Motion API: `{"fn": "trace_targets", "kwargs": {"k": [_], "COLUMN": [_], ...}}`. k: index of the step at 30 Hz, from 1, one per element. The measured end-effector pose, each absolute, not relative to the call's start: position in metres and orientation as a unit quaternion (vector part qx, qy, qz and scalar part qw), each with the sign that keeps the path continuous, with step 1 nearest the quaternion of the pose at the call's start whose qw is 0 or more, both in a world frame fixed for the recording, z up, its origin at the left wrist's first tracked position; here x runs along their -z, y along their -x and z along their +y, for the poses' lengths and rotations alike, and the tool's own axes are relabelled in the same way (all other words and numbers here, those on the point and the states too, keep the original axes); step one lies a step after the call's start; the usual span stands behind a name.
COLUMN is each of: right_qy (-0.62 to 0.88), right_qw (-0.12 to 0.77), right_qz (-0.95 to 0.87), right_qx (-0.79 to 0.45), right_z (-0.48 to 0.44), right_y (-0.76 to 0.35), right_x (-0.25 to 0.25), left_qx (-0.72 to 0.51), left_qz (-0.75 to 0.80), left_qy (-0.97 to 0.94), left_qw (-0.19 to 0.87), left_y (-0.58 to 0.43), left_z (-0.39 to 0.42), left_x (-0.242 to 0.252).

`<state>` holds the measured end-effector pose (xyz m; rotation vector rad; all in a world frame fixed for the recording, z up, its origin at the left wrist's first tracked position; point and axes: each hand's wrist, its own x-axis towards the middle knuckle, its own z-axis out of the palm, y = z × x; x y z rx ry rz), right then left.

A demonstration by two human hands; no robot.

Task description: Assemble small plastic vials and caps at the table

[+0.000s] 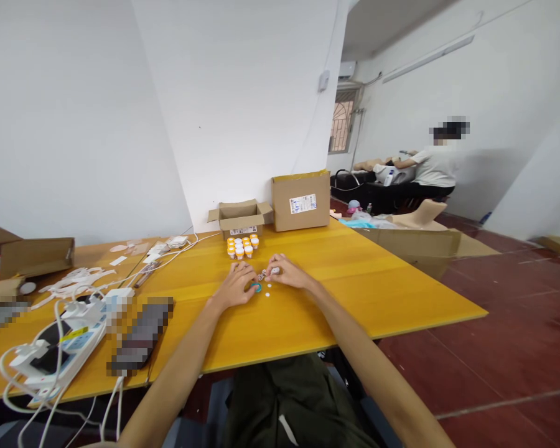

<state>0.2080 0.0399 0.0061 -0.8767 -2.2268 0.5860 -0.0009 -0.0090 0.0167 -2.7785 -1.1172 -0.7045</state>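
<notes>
Teal lid (257, 288) at the left hand (237, 285), white piece (275, 270) at the right hand (287, 272)
Lid sits at the desk (378, 286), just beside the left thumb; whether the left grip is clamped on it I cannot tell, while the right grip is closed on the white piece, thumb against fingers. Small brown-and-white bits (262, 274) show between the two hands, too small to make out, and two white discs (267, 295) lie on the wood just nearer the wearer. Beyond the hands stand orange-and-white tubs (243, 245) in a tight cluster, then an open carton (245, 221) with a taller closed carton (303, 218) beside it. Well off to the left lies a power strip (93, 336); far right, a person in a light shirt (435, 165) sits
</notes>
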Motion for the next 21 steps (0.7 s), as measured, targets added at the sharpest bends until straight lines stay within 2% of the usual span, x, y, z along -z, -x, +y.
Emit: {"fn": "trace_targets", "kwargs": {"k": [8, 14, 21], "right_qy": [0.293, 0.299, 0.327], "right_qw": [0.267, 0.252, 0.251], "right_qz": [-0.842, -0.848, -0.868], "right_qx": [-0.367, -0.357, -0.277], "right_z": [0.022, 0.019, 0.016], "right_y": [-0.202, -0.202, -0.202], "right_x": [-0.009, -0.002, -0.008], "left_qx": [0.221, 0.224, 0.219], "left_qz": [-0.358, -0.354, -0.357], "left_qy": [0.906, 0.907, 0.907], "left_qw": [0.043, 0.044, 0.043], "left_y": [0.0, 0.001, 0.0], "left_z": [-0.007, -0.006, -0.006], "left_x": [-0.015, -0.013, -0.015]}}
